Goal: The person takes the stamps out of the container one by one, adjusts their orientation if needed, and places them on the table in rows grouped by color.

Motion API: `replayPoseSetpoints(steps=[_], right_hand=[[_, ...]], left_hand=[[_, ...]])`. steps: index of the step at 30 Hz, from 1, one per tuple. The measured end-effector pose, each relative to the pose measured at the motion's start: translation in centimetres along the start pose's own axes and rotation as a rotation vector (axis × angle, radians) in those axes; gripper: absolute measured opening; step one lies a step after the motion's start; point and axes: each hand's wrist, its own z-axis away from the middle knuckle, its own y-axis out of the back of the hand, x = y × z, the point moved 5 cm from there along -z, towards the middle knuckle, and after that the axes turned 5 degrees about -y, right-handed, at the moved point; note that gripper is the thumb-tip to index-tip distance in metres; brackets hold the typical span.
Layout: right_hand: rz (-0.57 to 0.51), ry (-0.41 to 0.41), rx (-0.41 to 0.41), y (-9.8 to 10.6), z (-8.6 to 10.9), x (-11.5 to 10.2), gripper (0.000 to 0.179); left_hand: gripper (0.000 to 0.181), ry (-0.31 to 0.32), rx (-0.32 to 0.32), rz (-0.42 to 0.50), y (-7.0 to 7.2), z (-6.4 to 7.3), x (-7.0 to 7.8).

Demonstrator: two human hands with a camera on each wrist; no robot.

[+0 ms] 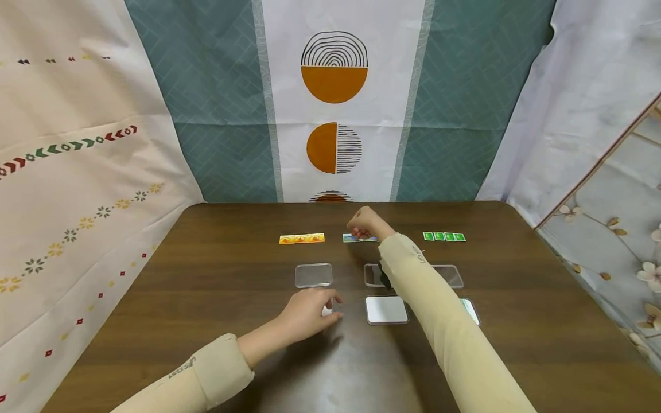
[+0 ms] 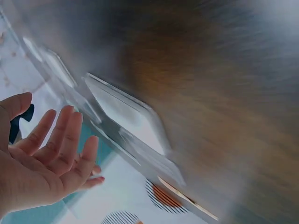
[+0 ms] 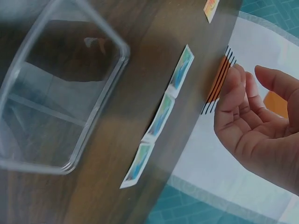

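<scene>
My right hand (image 1: 368, 223) is over the row of small blue-and-green picture stickers (image 1: 351, 237) at the back middle, overlapping part of it in the head view. Its fingers are loosely curled with nothing between them, and the thumb stands apart in the right wrist view. Three blue stickers (image 3: 159, 119) lie end to end there. Nearer the front, my left hand (image 1: 308, 312) hovers with relaxed, spread fingers. Below it is a white-filled clear case (image 1: 327, 310), mostly hidden by the hand. Beside it lies another white-filled case (image 1: 386, 310).
Orange stickers (image 1: 302, 238) lie at the back left, several green ones (image 1: 444, 236) at the back right. Clear plastic covers (image 1: 314, 275) form a middle row, partly behind my right sleeve (image 1: 444, 310). A third white-filled case (image 1: 470, 311) shows beyond the sleeve. A curtain (image 1: 222, 103) hangs behind the table.
</scene>
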Motion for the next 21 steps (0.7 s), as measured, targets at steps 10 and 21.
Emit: replayPoseSetpoints(steps=[10,21], right_hand=[[0.069,0.132,0.068,0.8,13.4,-3.0,0.018],[0.032,0.305,0.065,2.6,20.8,-2.6,0.016]], left_hand=[[0.025,-0.099,-0.027,-0.053,-2.5,-4.7,3.1],[0.025,-0.174,0.008,-0.082,-3.7,-7.2,6.2]])
